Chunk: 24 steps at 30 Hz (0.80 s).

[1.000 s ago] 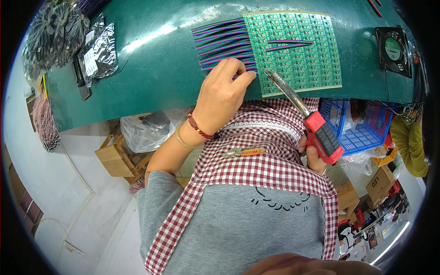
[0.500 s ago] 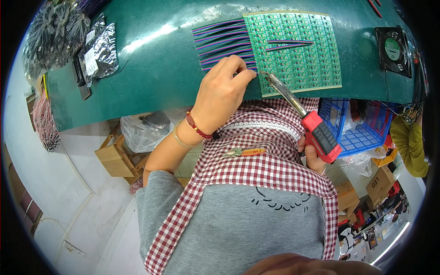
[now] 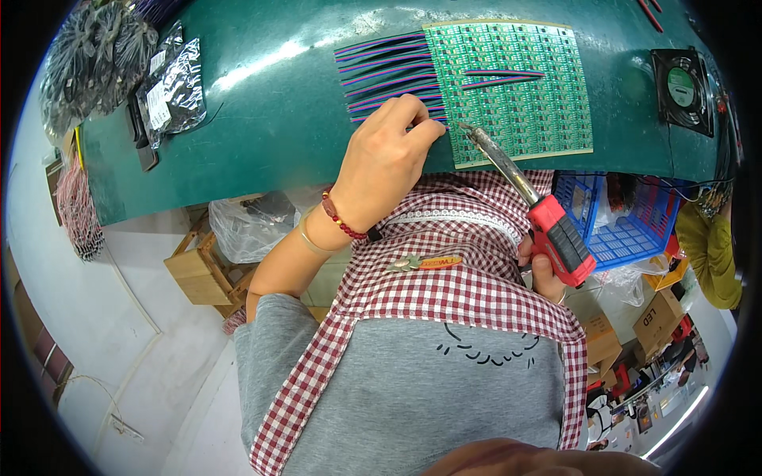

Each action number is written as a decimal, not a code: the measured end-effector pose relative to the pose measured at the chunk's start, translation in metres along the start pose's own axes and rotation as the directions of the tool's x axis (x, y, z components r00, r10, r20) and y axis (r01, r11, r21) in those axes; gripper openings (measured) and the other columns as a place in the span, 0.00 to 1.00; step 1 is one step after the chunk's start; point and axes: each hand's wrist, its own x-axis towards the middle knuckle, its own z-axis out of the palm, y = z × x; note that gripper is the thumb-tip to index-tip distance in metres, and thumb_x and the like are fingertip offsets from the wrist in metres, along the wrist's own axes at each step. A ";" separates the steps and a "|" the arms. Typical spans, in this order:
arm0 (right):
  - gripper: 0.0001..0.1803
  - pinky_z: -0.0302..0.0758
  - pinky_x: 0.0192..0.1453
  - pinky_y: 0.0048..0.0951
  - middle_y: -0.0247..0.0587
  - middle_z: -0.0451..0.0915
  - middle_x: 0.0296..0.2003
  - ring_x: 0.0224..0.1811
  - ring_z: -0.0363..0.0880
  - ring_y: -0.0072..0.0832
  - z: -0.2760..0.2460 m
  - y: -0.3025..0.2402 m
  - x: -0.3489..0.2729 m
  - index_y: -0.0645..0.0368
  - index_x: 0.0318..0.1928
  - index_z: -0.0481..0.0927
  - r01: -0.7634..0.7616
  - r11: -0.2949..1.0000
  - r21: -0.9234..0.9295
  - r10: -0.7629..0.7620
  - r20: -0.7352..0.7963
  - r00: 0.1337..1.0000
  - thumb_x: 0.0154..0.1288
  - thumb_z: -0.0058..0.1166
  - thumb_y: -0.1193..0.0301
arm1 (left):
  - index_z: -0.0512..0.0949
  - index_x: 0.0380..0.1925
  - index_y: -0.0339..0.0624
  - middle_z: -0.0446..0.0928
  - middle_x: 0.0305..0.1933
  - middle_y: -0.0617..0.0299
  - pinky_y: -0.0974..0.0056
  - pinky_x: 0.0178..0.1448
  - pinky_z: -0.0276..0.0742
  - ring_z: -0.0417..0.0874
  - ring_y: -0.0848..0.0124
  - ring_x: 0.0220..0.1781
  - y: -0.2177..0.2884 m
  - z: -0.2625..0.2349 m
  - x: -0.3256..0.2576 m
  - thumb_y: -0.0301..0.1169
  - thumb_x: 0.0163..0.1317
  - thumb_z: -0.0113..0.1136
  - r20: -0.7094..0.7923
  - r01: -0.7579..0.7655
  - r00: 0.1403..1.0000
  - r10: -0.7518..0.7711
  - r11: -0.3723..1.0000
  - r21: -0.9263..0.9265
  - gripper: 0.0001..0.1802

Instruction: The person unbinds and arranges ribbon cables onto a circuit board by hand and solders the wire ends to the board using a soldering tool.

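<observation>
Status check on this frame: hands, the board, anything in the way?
Left hand pinching a ribbon wire at the green circuit panel. Right hand gripping red soldering iron, tip at panel's left edge. Nothing blocking.

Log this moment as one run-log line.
left hand: pinching wire at circuit board edge | right hand: holding soldering iron, tip at board | table: green

Soldering iron (image 3: 530,208): red/black grip, metal shaft angled up-left, tip at lower-left corner of circuit board (image 3: 516,91). Board green, flat on green mat. Striped ribbon wires (image 3: 386,71) fan along board's left edge, lying flat.
</observation>
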 end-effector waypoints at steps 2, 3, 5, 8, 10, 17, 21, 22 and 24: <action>0.18 0.71 0.28 0.32 0.39 0.79 0.27 0.25 0.78 0.30 0.001 -0.002 0.001 0.64 0.36 0.84 -0.001 1.000 0.014 0.001 0.006 1.000 0.64 0.64 0.58 | 0.81 0.34 0.37 0.75 0.37 0.57 0.58 0.44 0.80 0.80 0.59 0.41 0.000 0.000 0.000 0.19 0.52 0.62 0.003 -0.003 1.000 0.003 1.000 0.003 0.08; 0.18 0.72 0.28 0.32 0.39 0.79 0.27 0.26 0.78 0.30 0.001 -0.003 0.002 0.64 0.36 0.84 0.009 1.000 0.006 -0.009 0.007 1.000 0.65 0.64 0.58 | 0.81 0.34 0.37 0.75 0.37 0.57 0.58 0.44 0.79 0.80 0.59 0.41 0.000 0.000 0.000 0.19 0.52 0.62 0.004 0.000 1.000 0.000 1.000 0.001 0.08; 0.18 0.72 0.29 0.31 0.39 0.79 0.27 0.26 0.79 0.30 0.002 -0.004 0.004 0.63 0.37 0.84 0.024 1.000 -0.016 -0.024 0.010 1.000 0.65 0.65 0.58 | 0.81 0.34 0.37 0.75 0.37 0.57 0.57 0.44 0.79 0.80 0.59 0.41 0.000 0.000 0.000 0.19 0.52 0.62 0.007 0.006 1.000 -0.006 1.000 -0.006 0.08; 0.17 0.72 0.29 0.31 0.40 0.79 0.27 0.26 0.79 0.31 0.004 -0.003 0.005 0.64 0.37 0.84 0.023 0.999 -0.038 -0.023 0.003 1.000 0.65 0.65 0.59 | 0.81 0.34 0.37 0.75 0.37 0.57 0.57 0.44 0.79 0.79 0.59 0.41 0.000 0.000 0.000 0.19 0.52 0.62 0.002 0.002 1.000 -0.002 1.000 -0.005 0.08; 0.17 0.72 0.29 0.31 0.41 0.79 0.28 0.26 0.79 0.31 0.006 0.000 0.004 0.64 0.38 0.84 0.005 0.999 -0.033 -0.006 -0.015 1.000 0.64 0.65 0.60 | 0.81 0.34 0.37 0.75 0.37 0.57 0.57 0.44 0.79 0.79 0.59 0.41 0.000 0.001 -0.001 0.19 0.52 0.62 -0.002 0.000 1.000 0.000 1.000 -0.002 0.08; 0.18 0.71 0.28 0.31 0.42 0.79 0.28 0.26 0.79 0.31 0.002 -0.001 -0.001 0.65 0.37 0.83 0.030 0.999 0.034 -0.028 -0.050 0.998 0.65 0.65 0.60 | 0.81 0.34 0.37 0.75 0.37 0.57 0.57 0.44 0.80 0.80 0.59 0.41 0.000 0.001 -0.001 0.19 0.52 0.62 -0.008 0.002 1.000 -0.002 1.000 -0.003 0.08; 0.20 0.70 0.28 0.30 0.40 0.79 0.27 0.25 0.78 0.28 0.005 -0.006 0.001 0.65 0.36 0.83 0.025 0.998 0.055 -0.021 -0.078 0.997 0.65 0.66 0.57 | 0.84 0.34 0.39 0.76 0.35 0.59 0.60 0.38 0.80 0.82 0.62 0.35 0.000 0.001 0.001 0.18 0.53 0.68 -0.041 -0.012 0.999 0.012 1.000 0.009 0.09; 0.20 0.70 0.28 0.30 0.39 0.79 0.26 0.25 0.78 0.28 0.005 -0.008 0.002 0.65 0.36 0.83 -0.005 0.994 0.113 0.012 -0.059 0.998 0.65 0.66 0.57 | 0.84 0.34 0.39 0.76 0.35 0.59 0.60 0.38 0.80 0.82 0.62 0.35 0.000 0.001 0.001 0.18 0.53 0.68 -0.040 -0.013 0.999 0.013 1.000 0.010 0.09; 0.20 0.70 0.28 0.29 0.39 0.79 0.26 0.24 0.78 0.27 0.004 -0.011 0.002 0.65 0.36 0.83 -0.010 0.994 0.105 0.015 -0.051 0.999 0.65 0.66 0.56 | 0.84 0.34 0.39 0.76 0.35 0.59 0.60 0.38 0.79 0.82 0.62 0.35 0.000 0.001 0.001 0.18 0.53 0.69 -0.040 -0.015 0.999 0.015 1.000 0.012 0.09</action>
